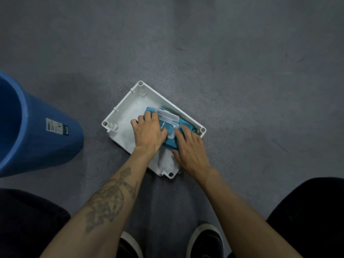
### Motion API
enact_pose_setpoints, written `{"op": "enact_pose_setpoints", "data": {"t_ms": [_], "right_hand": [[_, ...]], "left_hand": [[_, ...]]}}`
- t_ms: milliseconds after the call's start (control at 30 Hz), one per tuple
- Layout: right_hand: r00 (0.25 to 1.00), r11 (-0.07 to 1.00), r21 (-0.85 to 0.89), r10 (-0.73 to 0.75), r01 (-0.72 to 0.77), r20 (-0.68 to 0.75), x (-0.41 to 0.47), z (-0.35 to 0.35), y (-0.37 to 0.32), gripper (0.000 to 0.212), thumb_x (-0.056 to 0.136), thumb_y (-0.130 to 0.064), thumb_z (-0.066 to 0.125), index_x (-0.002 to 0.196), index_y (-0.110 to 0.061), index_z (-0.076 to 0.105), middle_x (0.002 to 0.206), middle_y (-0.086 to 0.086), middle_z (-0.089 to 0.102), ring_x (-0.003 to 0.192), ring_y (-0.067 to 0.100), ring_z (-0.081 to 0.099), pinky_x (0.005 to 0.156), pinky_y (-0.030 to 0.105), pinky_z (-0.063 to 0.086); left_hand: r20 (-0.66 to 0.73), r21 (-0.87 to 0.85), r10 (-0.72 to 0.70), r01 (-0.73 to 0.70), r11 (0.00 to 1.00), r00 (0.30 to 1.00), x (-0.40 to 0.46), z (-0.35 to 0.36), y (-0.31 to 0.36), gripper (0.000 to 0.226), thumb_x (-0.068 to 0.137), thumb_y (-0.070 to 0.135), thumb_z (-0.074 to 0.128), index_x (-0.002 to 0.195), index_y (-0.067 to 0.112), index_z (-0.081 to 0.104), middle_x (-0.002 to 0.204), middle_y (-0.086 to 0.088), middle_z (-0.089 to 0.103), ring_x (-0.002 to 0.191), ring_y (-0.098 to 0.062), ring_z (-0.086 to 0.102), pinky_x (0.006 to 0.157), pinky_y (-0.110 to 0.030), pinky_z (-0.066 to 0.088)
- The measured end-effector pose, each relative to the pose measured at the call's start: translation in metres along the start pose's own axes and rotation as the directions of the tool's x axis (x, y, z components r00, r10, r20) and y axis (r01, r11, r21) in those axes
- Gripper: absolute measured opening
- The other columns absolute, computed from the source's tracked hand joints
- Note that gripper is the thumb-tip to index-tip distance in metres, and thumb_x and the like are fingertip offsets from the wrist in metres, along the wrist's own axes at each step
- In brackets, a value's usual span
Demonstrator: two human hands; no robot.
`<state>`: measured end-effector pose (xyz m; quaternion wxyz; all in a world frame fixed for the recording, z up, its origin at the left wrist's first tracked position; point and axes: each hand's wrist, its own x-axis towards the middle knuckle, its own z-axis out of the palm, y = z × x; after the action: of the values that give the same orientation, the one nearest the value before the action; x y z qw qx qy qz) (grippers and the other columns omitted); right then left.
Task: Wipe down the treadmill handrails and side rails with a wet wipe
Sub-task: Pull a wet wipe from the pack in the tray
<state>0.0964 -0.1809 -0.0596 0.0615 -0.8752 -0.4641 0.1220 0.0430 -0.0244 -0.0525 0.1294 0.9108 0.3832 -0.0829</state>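
**Both hands on the wipe pack in a tray on the floor**

Head view: two dark shoes (204,241) with pale rims stand at the bottom edge on the grey floor (242,81), with dark-clad knees at either side. Two bare forearms reach forward from there, the left one tattooed. Ahead of the feet lies a white tray (122,116), set diagonally on the floor. Inside it sits the blue wet wipe pack (186,127), its long axis running from upper left to lower right, along the tray's far wall. Its white flip lid (168,116) stands open. The left hand (149,131) rests on the pack's left end, fingers curled over that end. The right hand (189,149) lies on the pack's near edge, fingers fairly straight, reaching toward the opening; whether they pinch a wipe cannot be told. A blue bin (37,127) stands well to the left.
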Motion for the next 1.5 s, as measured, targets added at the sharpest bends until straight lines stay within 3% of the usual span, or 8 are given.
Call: {"op": "enact_pose_setpoints", "data": {"t_ms": [333, 467, 567, 667, 733, 933, 1100, 1500], "right_hand": [[0.999, 0.997, -0.067, -0.033, 0.032, -0.018, 0.006, 0.006, 0.0, 0.074, 0.082, -0.035, 0.081, 0.144, -0.008, 0.051, 0.146, 0.02, 0.051, 0.13, 0.036, 0.053, 0.108, 0.05, 0.045], [0.99, 0.996, -0.083, -0.039, 0.028, -0.134, 0.012, 0.009, -0.007, 0.049, 0.093, -0.037, 0.062, 0.134, -0.01, 0.058, 0.131, 0.015, 0.058, 0.116, 0.031, 0.058, 0.097, 0.046, 0.048], [0.986, 0.998, -0.054, -0.02, 0.011, -0.165, 0.016, 0.005, -0.012, 0.034, 0.099, -0.035, 0.042, 0.118, -0.014, 0.061, 0.112, 0.009, 0.057, 0.096, 0.025, 0.055, 0.084, 0.041, 0.044], [0.985, 0.997, -0.049, -0.06, 0.053, -0.159, 0.022, 0.007, -0.012, 0.015, 0.093, -0.024, 0.062, 0.104, -0.014, 0.064, 0.102, 0.008, 0.056, 0.087, 0.026, 0.054, 0.073, 0.038, 0.04], [0.984, 0.996, -0.006, -0.09, 0.09, -0.154, 0.03, 0.012, -0.013, 0.017, 0.085, -0.015, 0.076, 0.099, -0.011, 0.067, 0.097, 0.01, 0.057, 0.082, 0.027, 0.053, 0.067, 0.038, 0.043], [0.973, 0.981, 0.05, -0.178, 0.187, -0.148, 0.049, 0.023, -0.021, 0.017, 0.077, -0.005, 0.083, 0.082, -0.004, 0.067, 0.088, 0.014, 0.061, 0.081, 0.032, 0.063, 0.057, 0.045, 0.057], [0.98, 0.982, 0.021, -0.185, 0.187, -0.077, 0.051, 0.013, -0.031, 0.024, 0.064, -0.003, 0.091, 0.073, -0.002, 0.068, 0.08, 0.015, 0.062, 0.068, 0.034, 0.066, 0.041, 0.038, 0.053], [0.978, 0.984, -0.049, -0.174, 0.17, -0.113, 0.062, 0.017, -0.036, 0.026, 0.058, -0.005, 0.09, 0.066, -0.006, 0.065, 0.067, 0.012, 0.063, 0.056, 0.029, 0.062, 0.046, 0.032, 0.049]], "left_hand": [[-0.087, -0.337, -0.095, 0.06, 0.94, 0.992, -0.003, 0.003, -0.034, 0.013, 0.097, 0.023, 0.066, 0.1, 0.012, 0.069, 0.125, -0.009, 0.051, 0.119, -0.03, 0.047, 0.099, -0.044, 0.036], [0.087, -0.547, -0.176, 0.194, 0.814, 0.981, -0.004, 0.002, -0.045, 0.008, 0.096, 0.023, 0.068, 0.091, 0.02, 0.064, 0.119, 0.002, 0.048, 0.116, -0.023, 0.053, 0.097, -0.037, 0.044], [0.147, -0.571, -0.163, 0.218, 0.792, 0.976, -0.006, 0.002, -0.051, 0.01, 0.097, 0.022, 0.068, 0.089, 0.02, 0.062, 0.114, 0.004, 0.044, 0.107, -0.02, 0.054, 0.09, -0.033, 0.046], [0.178, -0.599, -0.125, 0.209, 0.773, 0.976, -0.011, 0.007, -0.055, 0.012, 0.095, 0.021, 0.071, 0.086, 0.02, 0.064, 0.111, 0.002, 0.046, 0.098, -0.016, 0.053, 0.092, -0.03, 0.047], [0.177, -0.616, -0.109, 0.196, 0.763, 0.978, -0.014, 0.01, -0.057, 0.011, 0.094, 0.02, 0.073, 0.086, 0.018, 0.066, 0.109, 0.001, 0.048, 0.091, -0.012, 0.052, 0.089, -0.025, 0.044], [0.129, -0.628, -0.109, 0.167, 0.76, 0.986, -0.015, 0.015, -0.06, 0.006, 0.093, 0.017, 0.074, 0.089, 0.014, 0.072, 0.107, 0.001, 0.049, 0.086, -0.013, 0.054, 0.089, -0.026, 0.047], [0.129, -0.63, -0.087, 0.149, 0.762, 0.988, -0.014, 0.018, -0.065, 0.006, 0.092, 0.017, 0.075, 0.089, 0.013, 0.073, 0.107, 0.002, 0.048, 0.088, -0.013, 0.054, 0.089, -0.025, 0.046], [0.131, -0.658, -0.071, 0.14, 0.74, 0.989, -0.013, 0.021, -0.067, 0.014, 0.09, 0.017, 0.077, 0.083, 0.021, 0.066, 0.106, 0.003, 0.047, 0.091, -0.013, 0.055, 0.09, -0.026, 0.046]]}}
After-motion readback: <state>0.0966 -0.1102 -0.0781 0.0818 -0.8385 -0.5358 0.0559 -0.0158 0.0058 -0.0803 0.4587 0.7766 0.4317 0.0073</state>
